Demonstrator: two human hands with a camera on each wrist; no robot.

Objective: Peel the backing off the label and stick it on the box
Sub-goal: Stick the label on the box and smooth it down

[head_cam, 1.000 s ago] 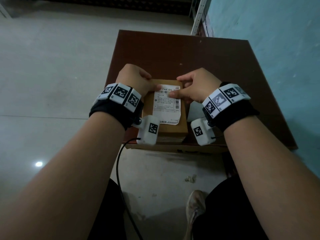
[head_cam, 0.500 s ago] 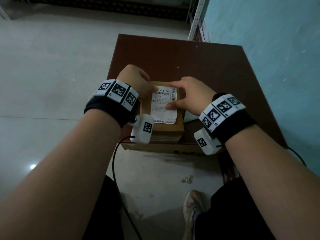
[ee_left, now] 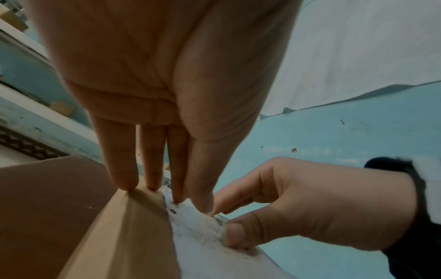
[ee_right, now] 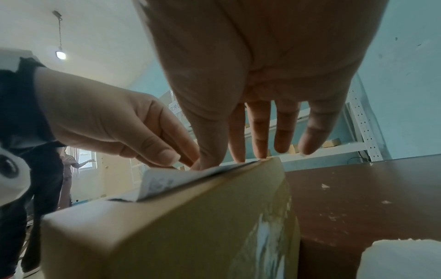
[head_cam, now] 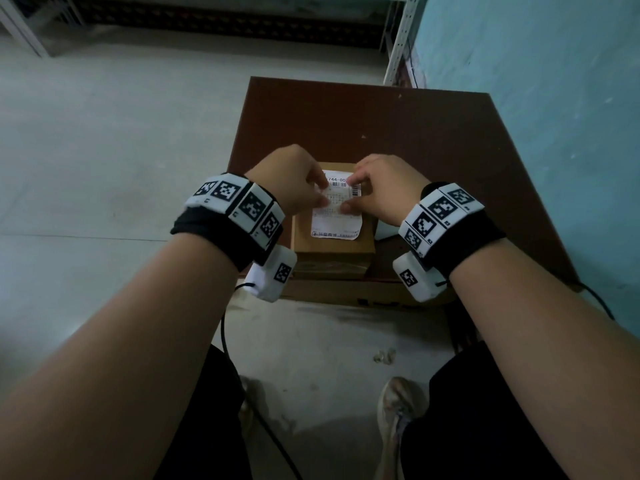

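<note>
A small brown cardboard box (head_cam: 332, 249) stands at the near edge of a dark brown table (head_cam: 415, 133). A white printed label (head_cam: 335, 221) lies on the box's top. My left hand (head_cam: 320, 194) and right hand (head_cam: 349, 195) meet over the label's far half, and their fingertips press down on it. The left wrist view shows my left hand (ee_left: 171, 194) with straight fingers, tips on the box (ee_left: 133, 236) and label (ee_left: 198, 222). In the right wrist view my right hand (ee_right: 238, 158) presses the label (ee_right: 164, 181), whose near edge curls up off the box (ee_right: 190, 226).
A white piece of paper (head_cam: 386, 232) lies on the table just right of the box, also seen as white paper (ee_right: 401, 258). A teal wall (head_cam: 536, 98) runs along the table's right side. Metal shelving (head_cam: 398, 39) stands behind. A black cable (head_cam: 228, 327) hangs by my knees.
My left hand left the box's left side and came onto the label. My right hand shifted up the label, so both now press its far half.
</note>
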